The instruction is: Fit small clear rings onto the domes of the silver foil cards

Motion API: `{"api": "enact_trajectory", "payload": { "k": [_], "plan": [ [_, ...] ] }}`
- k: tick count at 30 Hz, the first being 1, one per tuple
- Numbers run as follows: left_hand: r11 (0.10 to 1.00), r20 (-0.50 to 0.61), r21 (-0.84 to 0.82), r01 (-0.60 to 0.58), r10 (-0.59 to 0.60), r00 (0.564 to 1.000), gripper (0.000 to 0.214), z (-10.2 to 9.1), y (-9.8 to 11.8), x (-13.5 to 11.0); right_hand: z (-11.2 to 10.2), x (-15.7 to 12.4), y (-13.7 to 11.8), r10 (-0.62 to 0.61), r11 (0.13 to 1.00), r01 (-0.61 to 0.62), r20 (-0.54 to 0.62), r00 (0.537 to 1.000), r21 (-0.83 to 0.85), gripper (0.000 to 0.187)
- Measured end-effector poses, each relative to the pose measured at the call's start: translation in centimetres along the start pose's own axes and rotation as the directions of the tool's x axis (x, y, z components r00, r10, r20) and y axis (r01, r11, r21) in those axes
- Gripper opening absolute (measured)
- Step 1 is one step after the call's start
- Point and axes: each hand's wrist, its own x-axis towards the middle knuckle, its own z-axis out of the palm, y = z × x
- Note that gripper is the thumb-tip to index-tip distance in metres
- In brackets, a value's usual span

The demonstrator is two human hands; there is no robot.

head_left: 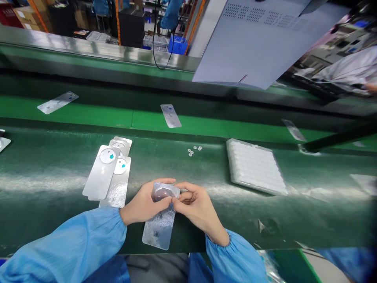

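My left hand (144,204) grips the upper end of a long silvery plate (159,228) that lies on the green bench, fingers wrapped round its top with the round cut-out. My right hand (196,206) meets it from the right, fingertips pinched at the plate's round part; what the pinch holds is too small to make out. Both sleeves are light blue. Just left of my left hand lies a small pile of like plates (108,173) with round white discs and blue tabs.
A white tray of small parts (255,167) sits at the right. Several tiny clear rings (194,150) lie ahead of my hands. Single plates (171,115) (57,102) rest on the green conveyor belt behind. A grey panel (259,43) overhangs the far right.
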Motion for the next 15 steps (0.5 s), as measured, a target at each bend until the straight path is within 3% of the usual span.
{"api": "enact_trajectory", "payload": {
  "k": [8, 11, 13, 15],
  "plan": [
    [0.999, -0.004, -0.018, -0.039, 0.039, 0.999, 0.048, 0.0, -0.1, -0.1, 0.0, 0.4, 1.1, -0.079, 0.997, 0.079, -0.039, 0.996, -0.002, 0.021],
    [0.998, -0.059, -0.053, -0.033, 0.03, 0.998, 0.051, -0.2, -0.5, 0.2, -0.4, 0.6, 1.6, -0.166, 0.986, 0.164, -0.062, 0.984, -0.028, 0.031],
    [0.992, -0.067, -0.121, -0.023, 0.015, 0.998, 0.054, -0.3, -0.8, 0.3, -0.4, 0.5, 1.9, -0.297, 0.948, 0.273, -0.151, 0.943, -0.162, 0.033],
    [0.986, -0.052, -0.168, -0.024, 0.016, 0.999, 0.057, -0.3, -1.0, 0.4, -0.3, 0.1, 2.4, -0.491, 0.834, 0.393, -0.198, 0.848, -0.387, 0.025]
  ]
}}
